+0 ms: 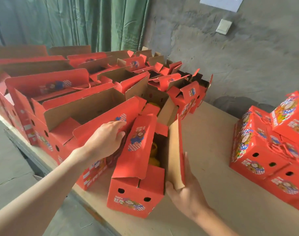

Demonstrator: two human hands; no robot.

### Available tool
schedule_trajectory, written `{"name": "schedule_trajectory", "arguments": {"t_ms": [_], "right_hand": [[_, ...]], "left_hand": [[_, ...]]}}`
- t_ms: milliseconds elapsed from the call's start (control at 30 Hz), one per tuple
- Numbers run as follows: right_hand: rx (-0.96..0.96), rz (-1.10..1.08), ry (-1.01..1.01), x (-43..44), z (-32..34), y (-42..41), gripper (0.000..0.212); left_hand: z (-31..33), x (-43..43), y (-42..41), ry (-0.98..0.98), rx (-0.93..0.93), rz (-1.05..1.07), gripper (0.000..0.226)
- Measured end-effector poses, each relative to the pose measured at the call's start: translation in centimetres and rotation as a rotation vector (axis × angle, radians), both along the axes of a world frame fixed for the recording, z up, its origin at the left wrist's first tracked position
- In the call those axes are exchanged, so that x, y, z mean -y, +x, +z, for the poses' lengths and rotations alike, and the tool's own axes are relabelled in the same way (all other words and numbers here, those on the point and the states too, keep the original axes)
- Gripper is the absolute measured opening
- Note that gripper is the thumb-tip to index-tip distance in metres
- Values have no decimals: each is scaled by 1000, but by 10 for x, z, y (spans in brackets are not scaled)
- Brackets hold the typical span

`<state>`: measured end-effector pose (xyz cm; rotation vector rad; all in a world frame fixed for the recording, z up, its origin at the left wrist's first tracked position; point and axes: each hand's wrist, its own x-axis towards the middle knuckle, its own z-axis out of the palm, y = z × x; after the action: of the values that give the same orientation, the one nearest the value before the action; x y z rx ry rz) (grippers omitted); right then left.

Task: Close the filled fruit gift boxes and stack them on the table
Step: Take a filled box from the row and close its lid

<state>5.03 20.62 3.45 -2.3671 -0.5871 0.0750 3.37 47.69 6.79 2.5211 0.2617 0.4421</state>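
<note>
A tan table [213, 150] stands against a rough grey wall [230, 57], with a green curtain [77, 23] hanging behind its far left corner. A crowd of open boxes [68, 103], red outside and brown inside, fills the left part of the table from the near edge back to the far edge, their flaps standing up at many angles. Toward the right end a stack of closed boxes [271, 150] rises in at least two layers, well apart from the open ones, with bare tabletop between.

The box being closed [135, 196] sits at the near edge, just beside the open crowd, its short end with two round holes facing the camera. Its left flap [138, 147] leans inward over the opening; its right flap [175, 155] stands nearly upright, brown face turned in. The top is not yet shut.

The left hand [104, 142] lies between the neighbouring box's raised flap and the left flap, fingers bent, thumb at the left flap's edge; whether it grasps either flap I cannot tell. The right hand [188, 191] is released and flat, fingers straight against the outer face of the right flap, thumb by the flap's near lower corner.

Yellow fruit [154, 159] shows in the gap between the flaps. A light switch [223, 26] sits on the wall.
</note>
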Motion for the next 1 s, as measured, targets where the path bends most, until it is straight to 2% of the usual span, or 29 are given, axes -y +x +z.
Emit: {"name": "schedule_trajectory", "arguments": {"t_ms": [67, 100, 133, 300, 400, 500, 633, 733, 767, 833, 933, 1000], "right_hand": [[-70, -86, 140, 4, -6, -3, 32], [-121, -118, 205, 3, -7, -4, 13], [-171, -151, 260, 5, -7, -5, 5], [-277, -364, 371, 38, -1, 9, 19], [-326, -402, 350, 72, 3, 28, 17], [-325, -443, 320, 107, 13, 41, 12], [-305, -487, 290, 158, 18, 47, 20], [-265, -581, 282, 203, 18, 48, 24], [-246, -622, 281, 218, 18, 49, 25], [-217, -702, 295, 250, 16, 50, 26], [-174, -805, 286, 296, 17, 56, 32], [-124, -856, 299, 321, 17, 62, 23]], "left_hand": [[-2, 9, 9, -14, -18, -23, 39], [-3, 12, 13, -25, -24, -29, 40], [-4, 16, 17, -36, -30, -39, 41], [-7, 33, 31, -83, -43, -64, 43], [-9, 47, 39, -84, -35, -73, 46], [-10, 64, 48, -95, -33, -99, 48], [-17, 91, 56, -195, -72, -151, 45], [-19, 117, 62, -209, 36, -136, 33], [-19, 127, 64, -262, 66, -141, 28], [-20, 152, 69, -535, 20, -163, 33], [-24, 192, 71, -980, -237, -293, 32], [-27, 220, 71, -1066, -388, -472, 20]]}}
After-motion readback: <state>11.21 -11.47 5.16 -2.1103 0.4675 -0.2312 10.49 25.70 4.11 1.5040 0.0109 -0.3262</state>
